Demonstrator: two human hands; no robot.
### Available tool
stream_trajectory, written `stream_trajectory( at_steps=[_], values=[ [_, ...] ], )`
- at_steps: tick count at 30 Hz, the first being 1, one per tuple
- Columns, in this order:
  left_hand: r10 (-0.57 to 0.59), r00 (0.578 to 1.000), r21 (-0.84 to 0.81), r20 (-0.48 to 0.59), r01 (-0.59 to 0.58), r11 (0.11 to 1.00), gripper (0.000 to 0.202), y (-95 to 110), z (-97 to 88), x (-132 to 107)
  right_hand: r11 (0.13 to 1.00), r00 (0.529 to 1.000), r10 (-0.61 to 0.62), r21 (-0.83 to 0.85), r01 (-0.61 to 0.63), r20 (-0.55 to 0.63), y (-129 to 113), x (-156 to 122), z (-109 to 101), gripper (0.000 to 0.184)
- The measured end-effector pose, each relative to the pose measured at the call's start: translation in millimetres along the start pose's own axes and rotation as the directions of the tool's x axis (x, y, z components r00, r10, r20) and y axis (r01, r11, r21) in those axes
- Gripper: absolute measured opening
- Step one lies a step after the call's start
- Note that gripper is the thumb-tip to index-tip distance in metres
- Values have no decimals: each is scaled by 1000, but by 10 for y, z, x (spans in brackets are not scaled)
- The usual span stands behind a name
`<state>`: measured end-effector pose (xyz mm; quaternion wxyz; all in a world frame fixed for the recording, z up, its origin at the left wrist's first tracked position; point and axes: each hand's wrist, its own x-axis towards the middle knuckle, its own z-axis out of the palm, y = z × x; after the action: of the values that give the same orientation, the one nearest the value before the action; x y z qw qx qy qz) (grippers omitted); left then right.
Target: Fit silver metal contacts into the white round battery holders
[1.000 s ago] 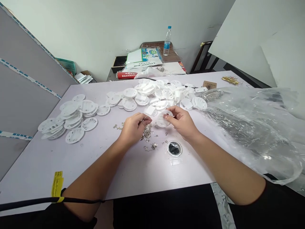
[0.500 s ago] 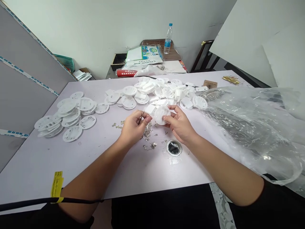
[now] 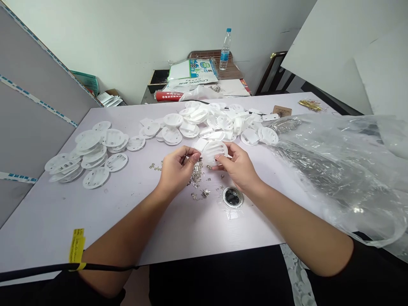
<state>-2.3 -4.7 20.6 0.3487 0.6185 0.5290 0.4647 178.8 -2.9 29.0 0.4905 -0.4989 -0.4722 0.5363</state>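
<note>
My right hand (image 3: 239,166) grips a round white plastic cover (image 3: 213,152) by its right edge. The cover is tilted, and raised ribs or slots show on the face turned towards me. Close by on the left, my left hand (image 3: 179,166) is closed on a thin dark tool (image 3: 184,160); fingers hide most of it, so its kind is unclear. Small metal pieces (image 3: 196,174) lie in a loose heap on the table just below and between both hands.
Similar white covers are heaped behind my hands (image 3: 191,114) and stacked at the left (image 3: 92,148). A round dark-centred fitting (image 3: 232,197) sits in the table (image 3: 153,238). Clear plastic bags (image 3: 338,170) cover the right side. A water bottle (image 3: 225,51) stands at the back.
The white cover has been turned in my right hand, from a plain face to one with ribs or slots. My left hand has shifted slightly; the dark tool shows less.
</note>
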Motion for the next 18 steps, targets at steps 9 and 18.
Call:
stream_trajectory(
  at_steps=[9,18],
  values=[
    [202,975,231,-97,-175,957,11,-32,-4,-13,993,991,-82,-75,90,101,57,-88,35,24],
    [168,983,208,-73,-149,967,11,29,-15,-24,991,989,-81,-99,93,121,34,-136,61,35]
  ],
)
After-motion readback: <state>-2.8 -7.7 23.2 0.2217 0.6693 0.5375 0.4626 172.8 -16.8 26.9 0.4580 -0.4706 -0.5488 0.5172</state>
